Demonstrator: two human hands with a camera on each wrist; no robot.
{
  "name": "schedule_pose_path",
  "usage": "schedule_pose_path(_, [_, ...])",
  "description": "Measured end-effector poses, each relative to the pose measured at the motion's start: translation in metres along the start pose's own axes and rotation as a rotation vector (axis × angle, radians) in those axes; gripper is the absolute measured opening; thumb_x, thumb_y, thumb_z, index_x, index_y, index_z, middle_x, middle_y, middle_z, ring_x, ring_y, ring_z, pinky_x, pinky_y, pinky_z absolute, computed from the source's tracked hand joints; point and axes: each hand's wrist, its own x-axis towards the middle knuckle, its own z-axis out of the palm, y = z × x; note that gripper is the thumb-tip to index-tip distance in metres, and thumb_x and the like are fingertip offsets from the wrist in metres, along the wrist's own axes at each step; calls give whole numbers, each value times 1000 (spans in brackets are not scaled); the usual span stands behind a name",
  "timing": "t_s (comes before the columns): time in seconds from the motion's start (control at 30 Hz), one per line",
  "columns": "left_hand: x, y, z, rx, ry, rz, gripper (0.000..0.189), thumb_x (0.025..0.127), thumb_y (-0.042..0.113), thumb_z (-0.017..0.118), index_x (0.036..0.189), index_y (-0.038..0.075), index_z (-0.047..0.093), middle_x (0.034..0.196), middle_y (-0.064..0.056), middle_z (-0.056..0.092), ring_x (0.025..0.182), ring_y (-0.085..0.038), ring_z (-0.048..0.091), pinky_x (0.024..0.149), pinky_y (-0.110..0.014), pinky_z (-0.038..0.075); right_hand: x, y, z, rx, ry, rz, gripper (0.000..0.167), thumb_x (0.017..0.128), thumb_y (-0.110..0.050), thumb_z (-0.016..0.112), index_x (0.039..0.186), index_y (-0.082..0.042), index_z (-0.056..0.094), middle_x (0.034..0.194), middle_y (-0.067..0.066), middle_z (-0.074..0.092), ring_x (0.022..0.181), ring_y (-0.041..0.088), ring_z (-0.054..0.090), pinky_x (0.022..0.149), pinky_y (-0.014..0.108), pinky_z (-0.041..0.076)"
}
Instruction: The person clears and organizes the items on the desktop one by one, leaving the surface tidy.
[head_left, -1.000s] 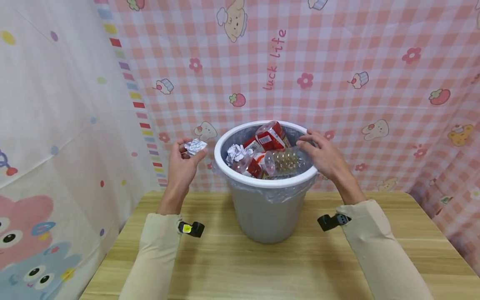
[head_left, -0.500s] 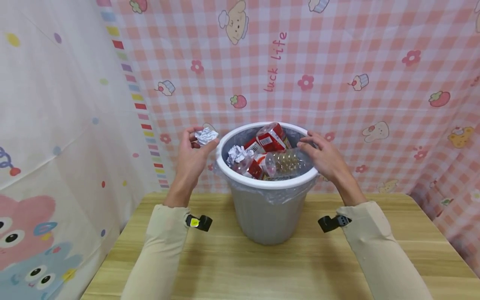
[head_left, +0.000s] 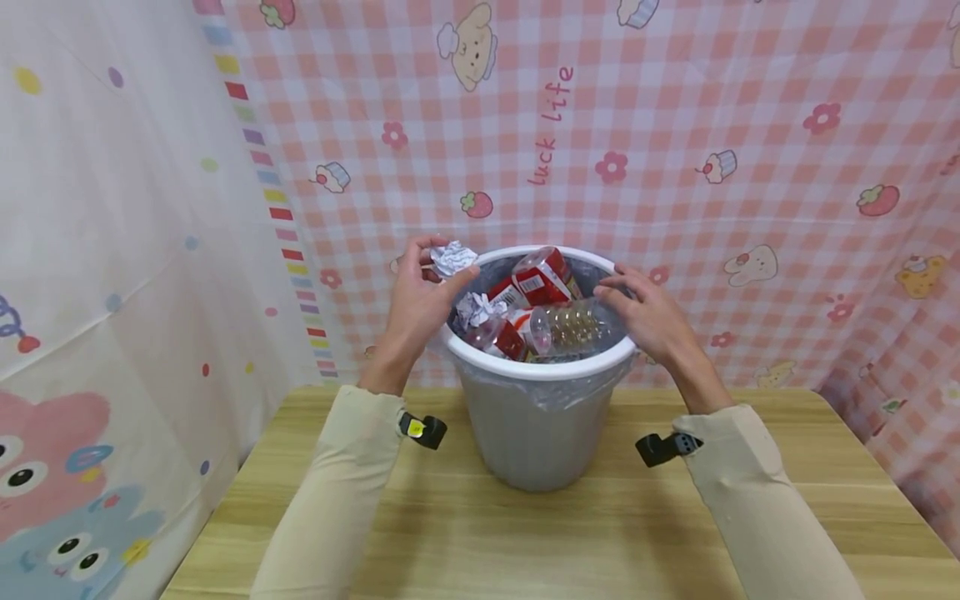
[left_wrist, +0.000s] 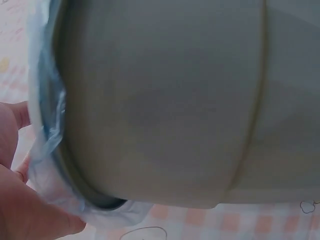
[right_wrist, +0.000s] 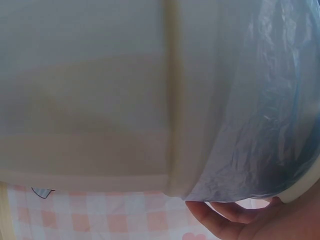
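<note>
My left hand (head_left: 423,300) pinches a crumpled paper ball (head_left: 453,259) over the left part of the trash can's white rim (head_left: 536,368). The left wrist view catches only parts of the left hand (left_wrist: 30,200) beside the can's grey wall (left_wrist: 160,100). On the opposite side, my right hand (head_left: 652,314) grips the rim. Its fingers (right_wrist: 217,220) lie along the outside, against the plastic liner (right_wrist: 250,135). Inside the can are another crumpled paper ball (head_left: 480,309), a clear ribbed bottle (head_left: 573,327) and red-labelled plastic containers (head_left: 542,279).
The grey trash can (head_left: 538,442) stands upright on a wood-grain table (head_left: 525,542). A pink checked cloth (head_left: 675,100) hangs close behind it. To the left hangs a white printed curtain (head_left: 135,250).
My left hand has moved right and up with the paper ball, from beside the trash can to over its rim. The right hand has stayed at the rim.
</note>
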Motion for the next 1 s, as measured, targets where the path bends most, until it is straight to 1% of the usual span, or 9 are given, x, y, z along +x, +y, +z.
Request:
schedule_pose_path(0.27, [0,-3,11,13,-39,10,53,87,31,76,131,20,47,118,-8,50,90,-20,49,72,-30,45,0,1,1,-3,-2,1,57,101,-46,47,138,-4,54,164,12,18,150,41,12,115,66,10])
schedule_pose_path(0.37, [-1,-5,16,21,-43,20,53,87,31,76,130,20,47,118,-7,51,87,-20,49,70,-30,44,0,1,1,0,1,0,57,101,-46,47,138,-3,55,164,12,18,150,41,12,115,66,10])
schedule_pose_path(0.47, [-1,-6,19,48,-43,31,52,87,31,76,130,19,48,118,-7,53,86,-19,50,69,-29,45,0,0,0,2,-3,6,57,101,-47,47,138,-4,55,165,11,17,150,41,12,115,65,9])
schedule_pose_path(0.57, [-1,-7,21,76,-49,32,52,87,31,75,130,19,48,120,-6,55,89,-18,54,73,-29,49,0,0,-1,0,-6,11,57,101,-47,47,138,-4,55,165,11,17,150,40,11,115,65,9])
schedule_pose_path(0.73, [-1,-8,23,124,-52,15,52,88,33,74,130,20,47,122,-5,56,97,-20,57,79,-33,52,1,-1,-1,-2,-4,11,57,101,-47,48,137,-4,56,165,12,18,150,40,11,116,65,7])
schedule_pose_path(0.87, [0,-7,24,183,-47,3,52,87,34,74,130,20,47,123,-5,56,102,-20,57,84,-36,51,1,-1,-1,-6,0,12,56,100,-47,48,136,-4,57,164,12,18,150,40,11,116,64,7])
schedule_pose_path(1.0, [0,-7,24,244,-42,14,52,87,35,74,130,20,49,125,-5,56,107,-21,55,90,-39,48,1,0,-1,-2,1,12,55,100,-47,48,135,-4,58,164,12,18,150,40,11,116,64,7])
